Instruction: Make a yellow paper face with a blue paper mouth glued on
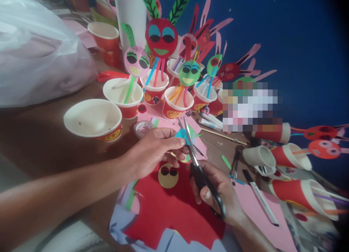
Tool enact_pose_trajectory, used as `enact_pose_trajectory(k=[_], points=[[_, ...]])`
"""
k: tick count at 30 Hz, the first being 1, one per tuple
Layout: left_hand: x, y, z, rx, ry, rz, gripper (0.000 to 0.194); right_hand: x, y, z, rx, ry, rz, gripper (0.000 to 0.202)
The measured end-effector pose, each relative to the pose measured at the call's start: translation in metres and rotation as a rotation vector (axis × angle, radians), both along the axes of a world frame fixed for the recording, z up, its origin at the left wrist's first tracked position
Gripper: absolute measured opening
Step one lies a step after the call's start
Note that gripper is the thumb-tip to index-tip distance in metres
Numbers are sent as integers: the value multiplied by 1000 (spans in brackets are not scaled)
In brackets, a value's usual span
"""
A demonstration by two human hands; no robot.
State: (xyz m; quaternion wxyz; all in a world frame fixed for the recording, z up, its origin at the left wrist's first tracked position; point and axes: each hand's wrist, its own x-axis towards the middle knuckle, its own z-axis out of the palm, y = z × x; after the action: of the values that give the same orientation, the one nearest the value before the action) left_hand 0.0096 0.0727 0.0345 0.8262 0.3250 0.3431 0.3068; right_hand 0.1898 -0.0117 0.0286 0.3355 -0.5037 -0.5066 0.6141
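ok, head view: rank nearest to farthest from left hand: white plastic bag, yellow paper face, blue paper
1. Blue paper: held by left hand.
2. Yellow paper face: lower in view, on the red paper.
3. White plastic bag: upper left.

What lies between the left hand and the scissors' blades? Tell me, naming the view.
Blue paper, pinched in the left hand, reaches the scissors; head view shows it.

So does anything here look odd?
Mildly. The red paper beneath the scissors has a jagged near edge, as though pieces were cut away, and a green strip lies loose to their right. The leftmost paper cup has dark specks on its pale inside; what they are I can't tell.
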Motion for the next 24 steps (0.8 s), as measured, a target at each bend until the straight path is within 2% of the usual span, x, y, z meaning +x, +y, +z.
enact_pose_trajectory(k=[15,24], points=[[-1,-1,-2,4,-4,-2,9,0,-6,-10,7,39,-42,41],[-1,-1,-3,6,-11,-9,9,0,-6,-10,-6,50,-60,41]])
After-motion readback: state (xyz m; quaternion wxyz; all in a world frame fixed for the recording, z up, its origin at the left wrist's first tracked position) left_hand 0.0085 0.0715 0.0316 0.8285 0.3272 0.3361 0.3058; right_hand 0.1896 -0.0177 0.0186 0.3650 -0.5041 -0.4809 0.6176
